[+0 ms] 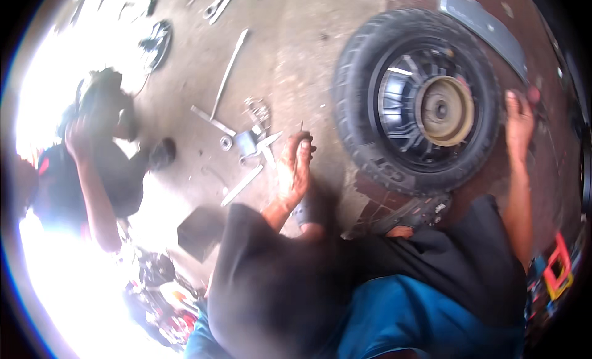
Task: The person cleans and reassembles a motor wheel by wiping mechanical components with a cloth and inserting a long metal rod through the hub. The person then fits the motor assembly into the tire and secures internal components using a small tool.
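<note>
A wheel with a black tyre [361, 134] lies on the floor in front of me, its dark rim [394, 106] around a tan round hub drum [465, 121]. My left hand [293, 171] is to the left of the tyre, its fingers pinched together. A thin dark piece sticks up from the fingertips; its kind is too small to tell. My right hand [520, 127] is at the tyre's right side, fingers stretched out and apart. Close to those fingertips is a blurred red thing [533, 94]; contact cannot be made out.
Left of the wheel lie a long metal bar [229, 74], spanners [221, 4], a flat metal strip [242, 185], a ring [226, 142] and small metal parts [258, 111]. A grey panel [484, 27] lies beyond the tyre. Another person [92, 168] is at the left, in glare.
</note>
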Motion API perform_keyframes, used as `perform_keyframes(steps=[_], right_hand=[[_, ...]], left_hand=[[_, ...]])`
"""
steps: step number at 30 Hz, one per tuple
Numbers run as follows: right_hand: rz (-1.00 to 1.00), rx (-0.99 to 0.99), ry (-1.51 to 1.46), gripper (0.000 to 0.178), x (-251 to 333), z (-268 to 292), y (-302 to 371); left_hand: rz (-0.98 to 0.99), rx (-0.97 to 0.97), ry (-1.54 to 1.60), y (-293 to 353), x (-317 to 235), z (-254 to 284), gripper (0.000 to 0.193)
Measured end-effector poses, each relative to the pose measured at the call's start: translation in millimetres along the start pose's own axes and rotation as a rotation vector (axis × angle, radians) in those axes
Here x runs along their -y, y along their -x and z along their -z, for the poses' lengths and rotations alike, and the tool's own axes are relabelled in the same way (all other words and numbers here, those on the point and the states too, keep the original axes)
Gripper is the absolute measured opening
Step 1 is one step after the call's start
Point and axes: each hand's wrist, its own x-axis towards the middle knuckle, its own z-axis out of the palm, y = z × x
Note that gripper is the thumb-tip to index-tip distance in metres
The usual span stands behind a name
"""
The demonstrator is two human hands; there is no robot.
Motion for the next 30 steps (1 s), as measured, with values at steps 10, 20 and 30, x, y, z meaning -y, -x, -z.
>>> perform_keyframes(steps=[10,20,30], right_hand=[[1.238,0.514,0.211,0.018,256.7,-67.6,3.4],[0.55,0.896,0.141,0.029,324.5,-310.1,137.3],[0.653,0.814,0.108,0.024,315.0,-336.7,153.2]], left_hand=[[-0.054,-0.528,-0.617,16.9,112.9,112.1,0.024],[-0.122,-0.372,-0.969,-60.8,88.7,107.3,0.028],[-0.013,-0.359,-1.024,-76.2,86.2,112.9,0.027]])
